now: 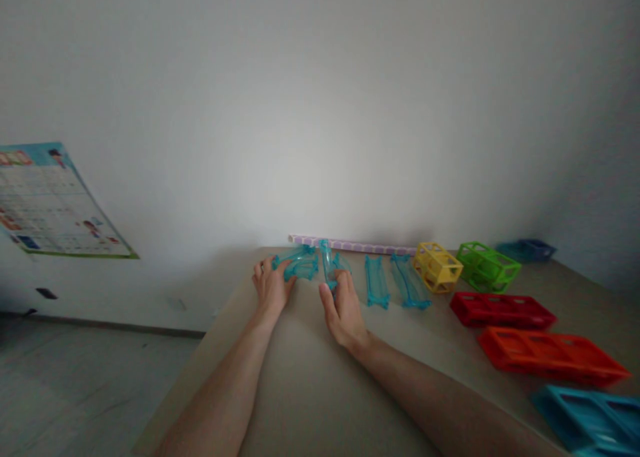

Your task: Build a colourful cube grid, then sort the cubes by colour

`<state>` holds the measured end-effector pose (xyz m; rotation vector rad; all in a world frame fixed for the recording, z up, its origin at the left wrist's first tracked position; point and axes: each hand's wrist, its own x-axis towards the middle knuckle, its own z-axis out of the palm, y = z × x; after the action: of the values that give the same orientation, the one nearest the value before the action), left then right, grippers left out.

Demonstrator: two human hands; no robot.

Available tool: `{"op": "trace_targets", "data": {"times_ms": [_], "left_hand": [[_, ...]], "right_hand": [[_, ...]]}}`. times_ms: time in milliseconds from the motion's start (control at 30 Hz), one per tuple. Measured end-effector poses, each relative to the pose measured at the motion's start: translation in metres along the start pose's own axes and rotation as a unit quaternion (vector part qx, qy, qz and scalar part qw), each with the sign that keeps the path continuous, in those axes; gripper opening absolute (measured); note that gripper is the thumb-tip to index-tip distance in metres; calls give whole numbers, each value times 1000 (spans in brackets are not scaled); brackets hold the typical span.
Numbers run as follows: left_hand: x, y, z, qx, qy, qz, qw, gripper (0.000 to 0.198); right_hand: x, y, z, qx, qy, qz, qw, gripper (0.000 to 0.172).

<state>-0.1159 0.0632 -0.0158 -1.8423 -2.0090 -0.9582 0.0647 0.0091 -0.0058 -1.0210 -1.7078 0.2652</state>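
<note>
Both my arms reach forward over a beige table (300, 384). My left hand (271, 287) rests on a clear teal curved track piece (300, 264) near the table's far left corner, fingers curled over its end. My right hand (343, 310) grips another clear teal track piece (328, 265), which stands tilted between the two hands. Two more teal track pieces (376, 281) (409, 282) lie flat just right of my right hand.
A yellow open-frame block (439, 267) and a green one (487, 266) sit at the back right. Long red (501, 310), orange (550, 357) and teal (590, 417) frame blocks lie along the right. A purple-white strip (355, 246) lies by the wall. A poster (50, 204) hangs left.
</note>
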Motion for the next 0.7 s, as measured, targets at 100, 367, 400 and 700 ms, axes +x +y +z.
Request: {"op": "trace_targets", "data": {"times_ms": [100,367,400,700], "left_hand": [[1,2,2,-2,-5,0,1000,22],[3,1,10,-124,47,-18,991,19],[3,1,11,-152,59,-17,987,18],[9,-1,17,-241,126,-58,961,13]], "right_hand": [[0,0,0,1,6,0,1000,25],[0,3,1,21,5,10,1000,26],[0,3,2,24,5,14,1000,28],[0,2,1,17,-18,-9,1000,39]]}}
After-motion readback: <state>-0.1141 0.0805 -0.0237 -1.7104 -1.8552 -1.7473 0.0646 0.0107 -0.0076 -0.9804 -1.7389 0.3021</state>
